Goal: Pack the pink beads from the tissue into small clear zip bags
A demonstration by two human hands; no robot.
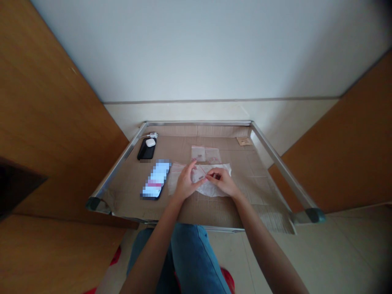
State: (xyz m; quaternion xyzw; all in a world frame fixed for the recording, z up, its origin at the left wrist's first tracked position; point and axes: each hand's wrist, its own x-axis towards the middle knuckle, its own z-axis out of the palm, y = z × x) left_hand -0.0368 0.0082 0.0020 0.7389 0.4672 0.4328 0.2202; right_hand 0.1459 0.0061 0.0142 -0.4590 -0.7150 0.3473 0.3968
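Observation:
Over a thin white sheet [214, 191], which looks like tissue, my two hands meet around a small clear plastic bag [197, 174] with a small dark thing in it. My left hand [185, 181] holds the bag's left side, thumb below and index finger raised at the top edge. Thumb and fingertips of my right hand [223, 180] pinch at its right side; the exact grip there is too small to make out. Just behind lie two more small clear bags [198, 154] with reddish edges, side by side.
A cardboard-lined table [263, 183] with a raised metal rim stands against the wall. On its left lie a lit phone [156, 179], a black tray-like object [146, 152] with a white earbud case [150, 142], and a white plug with cable [153, 135]. A brown paper piece [244, 141] lies back right.

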